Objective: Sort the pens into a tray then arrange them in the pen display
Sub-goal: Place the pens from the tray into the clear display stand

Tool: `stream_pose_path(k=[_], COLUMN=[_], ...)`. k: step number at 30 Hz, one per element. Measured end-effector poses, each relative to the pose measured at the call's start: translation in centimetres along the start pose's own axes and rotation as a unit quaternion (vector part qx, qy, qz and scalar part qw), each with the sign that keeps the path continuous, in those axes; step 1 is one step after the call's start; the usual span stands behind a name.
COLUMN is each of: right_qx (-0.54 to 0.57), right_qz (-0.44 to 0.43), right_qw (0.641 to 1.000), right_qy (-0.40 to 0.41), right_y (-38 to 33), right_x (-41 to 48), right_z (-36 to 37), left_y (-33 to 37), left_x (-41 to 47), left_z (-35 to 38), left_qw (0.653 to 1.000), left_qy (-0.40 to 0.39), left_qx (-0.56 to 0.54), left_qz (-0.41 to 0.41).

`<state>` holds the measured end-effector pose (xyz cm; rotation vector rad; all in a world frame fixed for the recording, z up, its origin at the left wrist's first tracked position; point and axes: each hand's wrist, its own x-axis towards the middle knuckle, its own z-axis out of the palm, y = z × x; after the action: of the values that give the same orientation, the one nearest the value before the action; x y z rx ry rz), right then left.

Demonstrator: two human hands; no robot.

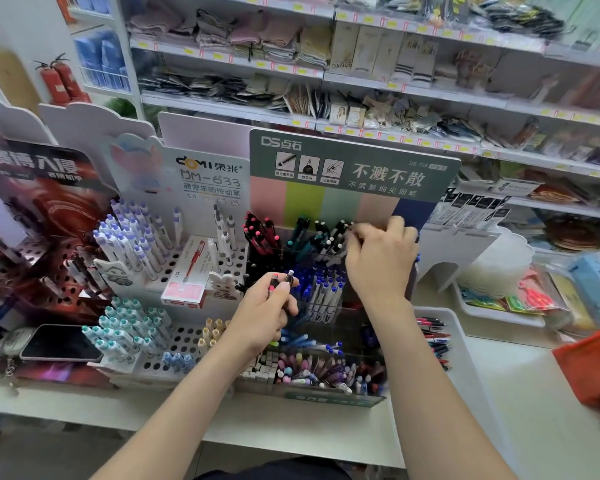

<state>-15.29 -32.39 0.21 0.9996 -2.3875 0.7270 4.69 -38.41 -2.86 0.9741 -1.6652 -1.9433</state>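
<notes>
The left grip holds two pens over the pen display. The right grip curls among the far black pens, perhaps pinching one. The tray sits right.

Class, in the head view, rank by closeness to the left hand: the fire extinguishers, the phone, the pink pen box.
1. Pink pen box, just left of the left hand.
2. Phone, far left, lying flat.
3. Fire extinguishers, upper-left background.

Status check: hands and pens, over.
Left hand gripping two dark click pens. Right hand among black white-tipped pens in green-backed display, grip unclear. No obstruction seen.
</notes>
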Motion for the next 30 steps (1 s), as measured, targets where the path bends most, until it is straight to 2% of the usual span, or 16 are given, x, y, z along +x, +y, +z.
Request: stream_pose_path(k=[2,4,6,7,8,10,12,15,19,21,24,26,28,30], right_qx=[-0.017,-0.01,0.053,0.109,0.171,0.274,0.333,0.387,0.391,0.397,0.388,0.34,0.313,0.303], right_qz=[-0.044,-0.017,0.003,-0.016,-0.041,-0.054,-0.008,0.073,0.053,0.043,0.105,0.108,0.086,0.054], right_qw=[0.999,1.0,0.998,0.993,0.984,0.956,0.927,0.897,0.886,0.897,0.916,0.929,0.935,0.94], right_qy=[-0.009,0.003,0.027,0.03,0.009,-0.088,-0.174,-0.2,-0.244,-0.188,-0.003,0.102,0.145,0.146], right_y=[0.5,0.9,0.8,0.4,-0.2,-2.0,-3.2,-3.2,-2.7,-2.6,-1.5,-0.7,0.0,0.3], right_x=[-0.1,0.0,-0.6,-1.0,-1.7,-3.5,-5.4,-6.7,-6.2,-5.7,-4.4,-3.2,-2.2,-1.5], right_z=[0.2,0.0,-0.6,-1.0,-1.4,-2.1,-2.2,-2.1,-3.1,-3.6,-4.0,-4.2,-4.2,-3.8], left_y=[0.2,0.4,0.6,0.6,0.7,0.8,0.9,0.6,-0.1,-0.1,0.1,0.3,0.3,0.2], left_x=[0.0,0.2,0.2,0.3,0.2,0.2,0.2,0.1,0.3,0.6,1.0,1.0,0.9,0.8], left_z=[0.0,0.0,0.1,0.2,0.2,0.4,0.6,0.8,1.1,1.4,1.6,1.6,1.6,1.7], left_qw=[1.0,0.999,0.999,0.999,1.0,1.0,1.0,1.0,0.998,0.998,0.997,0.997,0.997,0.997], left_qy=[0.0,0.001,0.002,0.002,0.001,-0.003,-0.01,-0.016,-0.014,0.002,0.03,0.033,0.034,0.031], left_qx=[-0.013,-0.033,-0.039,-0.035,-0.03,-0.018,-0.006,0.009,0.038,0.041,0.04,0.041,0.038,0.036], left_qz=[-0.012,-0.013,-0.01,-0.008,-0.007,-0.003,0.007,0.023,0.043,0.046,0.056,0.057,0.055,0.054])
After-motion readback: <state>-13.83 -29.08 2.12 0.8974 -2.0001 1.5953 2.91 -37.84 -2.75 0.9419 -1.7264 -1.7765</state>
